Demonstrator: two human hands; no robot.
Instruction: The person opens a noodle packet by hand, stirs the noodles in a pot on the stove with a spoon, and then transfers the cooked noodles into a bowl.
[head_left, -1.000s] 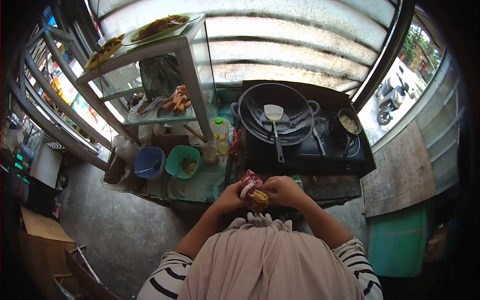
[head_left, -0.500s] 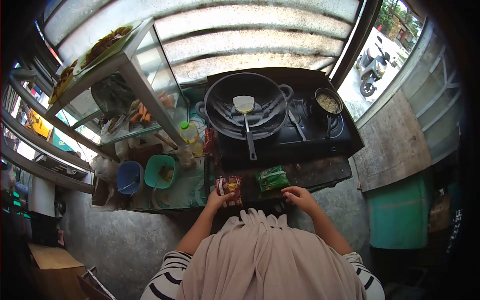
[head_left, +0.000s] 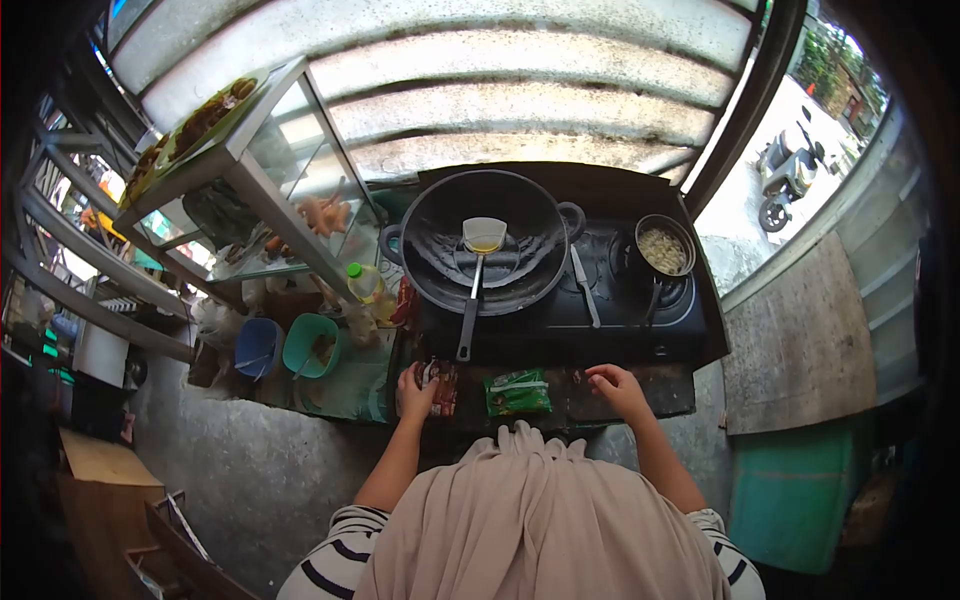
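My left hand is on the left side of a red-brown packet at the counter's front edge, with its fingers curled at the packet. A green packet with a pale band lies flat to the right of it, touched by neither hand. Over the counter, right of the green packet, my right hand has its thumb and fingertips close together near a small reddish bit; whether it pinches anything is too small to tell. Behind the packets, a large black wok holds a spatula with yellow liquid in its head.
A knife lies on the black stove, left of a small pan of pale pieces. At left are a blue bowl, a green bowl, a bottle and a glass display case. A motorbike stands outside.
The view has shifted. My left hand has moved from the packet's lower part to its left side, and the packet now lies on the counter. My right hand is farther from the green packet.
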